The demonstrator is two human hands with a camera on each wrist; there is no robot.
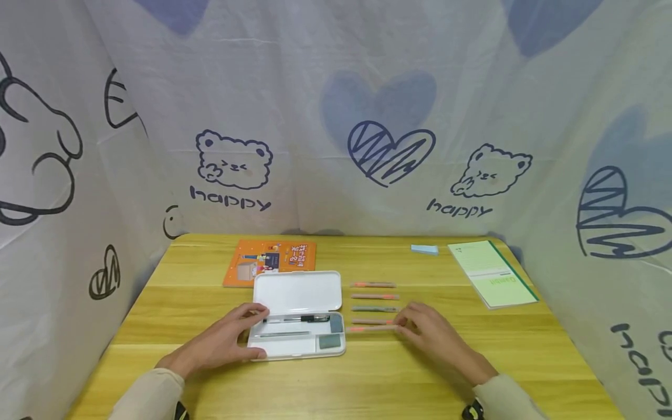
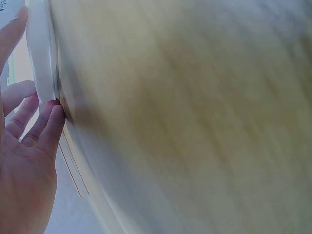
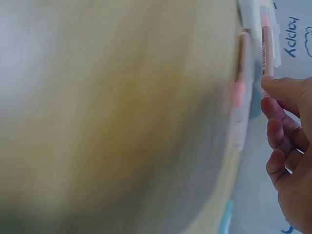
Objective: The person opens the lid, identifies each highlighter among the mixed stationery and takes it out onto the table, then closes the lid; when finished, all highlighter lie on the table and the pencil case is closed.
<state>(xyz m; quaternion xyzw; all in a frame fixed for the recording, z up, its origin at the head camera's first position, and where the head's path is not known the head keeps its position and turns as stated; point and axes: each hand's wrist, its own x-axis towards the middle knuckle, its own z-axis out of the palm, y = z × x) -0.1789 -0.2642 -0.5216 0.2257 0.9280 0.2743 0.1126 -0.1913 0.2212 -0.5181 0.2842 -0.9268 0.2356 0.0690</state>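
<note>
A white pencil case [image 1: 280, 349] lies with its lid folded back on the wooden table. My left hand [image 1: 231, 338] grips its left end, thumb at the front corner and fingers toward the hinge; in the left wrist view the fingertips rest against the case's edge [image 2: 43, 53]. Inside it are a black-capped pen [image 1: 314, 318], a thin clear pen [image 1: 283, 334] and a grey-green block [image 1: 329, 341]. To the right of the case, my right hand [image 1: 436, 335] pinches one end of a pink-banded beige pen [image 3: 266, 51] between thumb and fingers. Another such pen [image 3: 241, 97] lies below it.
More slim pens, including a grey-green one [image 1: 374, 308], lie in a column right of the case. Behind the lid is an orange booklet [image 1: 301, 256]. Toward the back right are a small blue slip [image 1: 424, 249] and a pale green notebook [image 1: 490, 274]. Printed cloth [image 1: 315, 175] surrounds the table.
</note>
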